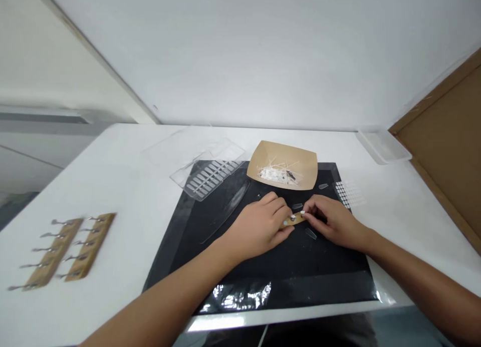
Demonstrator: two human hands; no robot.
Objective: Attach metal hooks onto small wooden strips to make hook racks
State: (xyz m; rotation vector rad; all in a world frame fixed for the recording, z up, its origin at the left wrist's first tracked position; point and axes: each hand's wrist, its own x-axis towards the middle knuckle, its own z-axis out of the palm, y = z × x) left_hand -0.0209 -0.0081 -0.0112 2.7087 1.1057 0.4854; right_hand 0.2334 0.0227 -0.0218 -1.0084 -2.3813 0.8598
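While the black mat [285,267] lies closest to you on the white surface [124,187], its glossy front edge catches the light. Off to your left, two wooden racks [91,247] stand side by side, each carrying a row of metal clips [45,249]. Over the mat, your left hand [259,227] grips a short wooden strip [298,219], thumb on the near side and fingers curled over its left part. Your right hand [338,222] pinches a small white piece [302,213] between thumb and forefinger, at the strip's right end. One clear nail tip [310,233] rests just in front of the strip; another is just behind it. Beside your left hand lies a clear curved sheet [227,208], and past your right hand a sheet of white tabs [347,193] overlaps the mat's edge. Farther back, an open clear case [210,177] holds rows of nail tips, next to a cardboard tray [278,151] with white scraps [276,175] inside. Near the wall [281,61] sits a translucent container [387,149].
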